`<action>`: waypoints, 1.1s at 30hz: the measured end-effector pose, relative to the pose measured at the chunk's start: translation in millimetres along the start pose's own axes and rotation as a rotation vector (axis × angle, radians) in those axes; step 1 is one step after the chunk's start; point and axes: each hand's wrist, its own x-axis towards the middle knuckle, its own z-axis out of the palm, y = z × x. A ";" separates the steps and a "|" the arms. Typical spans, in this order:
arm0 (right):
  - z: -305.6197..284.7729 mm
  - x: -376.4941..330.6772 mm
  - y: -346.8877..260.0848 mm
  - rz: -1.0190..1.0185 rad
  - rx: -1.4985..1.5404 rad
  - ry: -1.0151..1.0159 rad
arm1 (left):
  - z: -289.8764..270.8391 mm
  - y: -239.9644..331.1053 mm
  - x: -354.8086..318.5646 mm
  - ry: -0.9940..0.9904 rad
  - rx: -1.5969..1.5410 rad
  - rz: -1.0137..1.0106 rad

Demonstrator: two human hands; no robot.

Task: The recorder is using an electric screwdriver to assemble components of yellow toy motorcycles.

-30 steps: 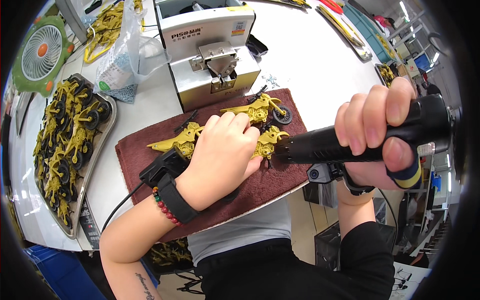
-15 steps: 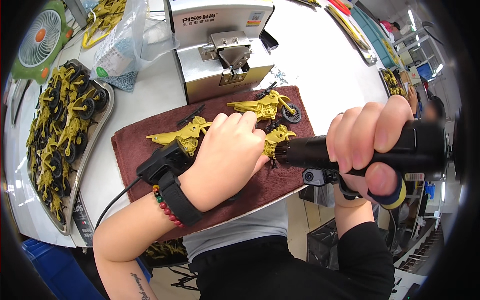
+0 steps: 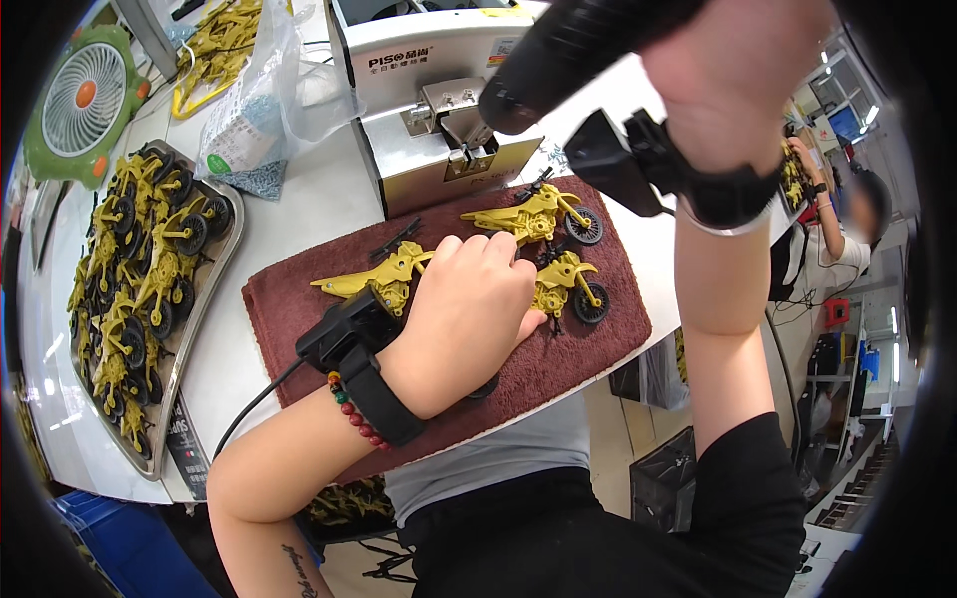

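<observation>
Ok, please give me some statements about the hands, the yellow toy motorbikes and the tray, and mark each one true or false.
1. The left hand rests on a toy motorbike on the dark red towel. True.
2. The right hand is empty. False: it holds a black power tool, raised above the towel.
3. The metal tray left of the towel holds many yellow motorbikes. True.
4. The green fan stands on the towel. False: it stands beyond the tray, at far left.

Black sleeve on right arm, black wrist straps w/ devices, beaded bracelet (image 3: 351,414) left.
</observation>
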 end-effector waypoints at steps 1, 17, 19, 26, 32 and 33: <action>20.5 -9.9 -10.7 0.029 -0.039 0.037 | 0.4 -0.4 -0.4 -0.023 0.006 -0.019; -8.0 -94.0 -100.1 0.452 -0.289 -0.010 | 0.3 2.1 -0.2 -0.001 -0.002 -0.015; -10.0 -101.6 -99.6 0.425 -0.282 0.003 | 0.4 1.4 -0.3 -0.003 -0.003 -0.016; 3.3 -114.9 -74.6 0.367 -0.316 0.133 | -0.8 2.7 1.2 -0.023 0.008 -0.030; 6.1 -116.9 -71.8 0.391 -0.287 0.109 | 0.4 2.1 0.8 -0.035 0.004 -0.033; 6.8 -117.1 -71.0 0.387 -0.288 0.099 | 0.2 2.0 0.3 -0.038 0.000 -0.037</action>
